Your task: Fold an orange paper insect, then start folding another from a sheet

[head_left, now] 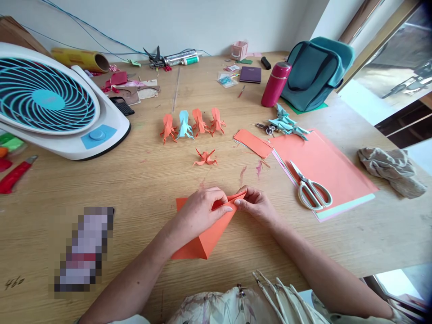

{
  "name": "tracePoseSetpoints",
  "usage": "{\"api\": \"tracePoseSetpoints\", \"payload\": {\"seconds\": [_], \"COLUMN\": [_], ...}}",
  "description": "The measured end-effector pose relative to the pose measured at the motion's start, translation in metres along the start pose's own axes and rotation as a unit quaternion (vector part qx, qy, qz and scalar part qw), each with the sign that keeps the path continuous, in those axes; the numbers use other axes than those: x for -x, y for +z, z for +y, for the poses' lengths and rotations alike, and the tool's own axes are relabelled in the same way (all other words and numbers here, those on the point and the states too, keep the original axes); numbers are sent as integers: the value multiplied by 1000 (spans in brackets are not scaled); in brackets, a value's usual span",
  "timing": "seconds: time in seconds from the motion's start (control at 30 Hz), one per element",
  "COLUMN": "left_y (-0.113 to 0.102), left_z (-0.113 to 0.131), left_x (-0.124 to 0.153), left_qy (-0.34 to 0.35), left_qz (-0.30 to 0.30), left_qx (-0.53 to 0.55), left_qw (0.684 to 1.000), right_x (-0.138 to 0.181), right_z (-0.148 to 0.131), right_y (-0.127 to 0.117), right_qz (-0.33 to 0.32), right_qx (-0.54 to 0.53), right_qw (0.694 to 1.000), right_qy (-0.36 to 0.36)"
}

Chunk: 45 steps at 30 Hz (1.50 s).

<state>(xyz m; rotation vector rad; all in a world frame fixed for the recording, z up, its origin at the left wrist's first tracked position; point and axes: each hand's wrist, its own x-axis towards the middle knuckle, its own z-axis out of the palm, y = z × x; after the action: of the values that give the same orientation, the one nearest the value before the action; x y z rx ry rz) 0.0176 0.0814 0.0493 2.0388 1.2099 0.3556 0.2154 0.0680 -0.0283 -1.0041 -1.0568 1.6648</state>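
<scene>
At six o'clock on the wooden table [135, 189], just in front of the person, lies the orange paper sheet [205, 238]; it is folded over into a rough triangle, point toward the body, long fold edge at the top. Left hand [199, 211] lies on the upper fold, fingers curled down and pressing the paper; right hand [258, 204] pinches the top right corner between thumb and fingertips; both hands are closed on the sheet and touch each other at the corner.

Stage, as a judgement: early; only one or two big folds show, no legs or fine creases yet, so most of the folding is left.

At twelve o'clock from the sheet, a single orange folded figure [204, 157]; beyond it a row of four folded figures [192, 123], three orange and one light blue. At two o'clock, a cut orange strip [253, 142], a stack of orange sheets [324, 162] with scissors [312, 189] lying on it, and a pile of light blue figures [286, 123]. Further at one o'clock, a pink bottle [276, 84] beside a teal bag [313, 72]. At three o'clock, a crumpled cloth [391, 171]. At ten o'clock, a desk fan [50, 101]; at nine o'clock, a red utility knife [15, 173].
</scene>
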Motion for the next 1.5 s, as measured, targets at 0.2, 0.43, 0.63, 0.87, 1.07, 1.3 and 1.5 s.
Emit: {"api": "tracePoseSetpoints", "payload": {"seconds": [0.2, 0.43, 0.63, 0.87, 1.07, 1.3, 1.5], "left_y": [-2, -3, -6, -5, -7, -6, -3], "left_z": [-1, -7, -9, -8, -9, -3, 7], "left_x": [-1, -2, -1, -2, -1, 0, 7], "left_qy": [18, 15, 41, 66, 51, 30, 41], "left_qz": [23, 2, -77, -135, -111, -52, 13], "left_qx": [2, 11, -1, -32, -55, -88, -166], "left_qw": [1000, 1000, 996, 988, 991, 994, 985], "right_x": [2, 5, 5, 6, 7, 9, 10], "right_z": [-2, -5, -12, -15, -15, -13, -14], "right_y": [-6, -9, -28, -24, -20, -17, -3], "right_qz": [-21, -42, -163, -249, -195, -90, -30], "right_qx": [22, 43, 175, 269, 279, 184, 45], "right_qw": [999, 994, 968, 927, 938, 979, 998], "right_qy": [-12, -86, -78, -72, -71, -5, 9]}}
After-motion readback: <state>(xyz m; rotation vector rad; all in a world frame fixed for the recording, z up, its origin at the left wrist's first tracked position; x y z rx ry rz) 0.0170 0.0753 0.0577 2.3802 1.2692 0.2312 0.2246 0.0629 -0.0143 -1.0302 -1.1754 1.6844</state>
